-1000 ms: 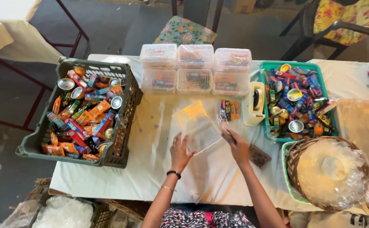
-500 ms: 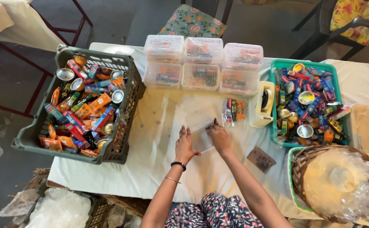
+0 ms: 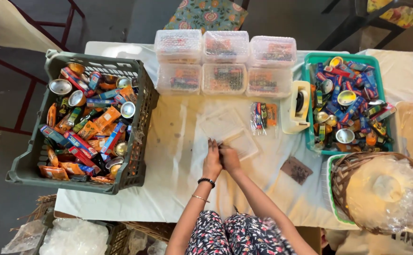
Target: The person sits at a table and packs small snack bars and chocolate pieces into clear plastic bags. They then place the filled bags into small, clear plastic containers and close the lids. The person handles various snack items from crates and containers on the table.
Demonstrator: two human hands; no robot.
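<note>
Head view, both hands' fingers point(image 3: 214, 146) pressed on clear plastic bags point(image 3: 225, 132), table point(image 3: 178, 179).

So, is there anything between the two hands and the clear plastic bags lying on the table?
Nothing visible. The left hand and right hand lie side by side directly on the clear plastic bags on the white tablecloth. The filled packet and the tape dispenser sit apart, to the right.

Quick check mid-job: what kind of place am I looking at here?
Probably a makeshift packing station, perhaps for party goods or small gifts. A cloth-covered table carries a dark crate and a green tray full of small colourful packets, with stacked clear lidded boxes behind.
</note>
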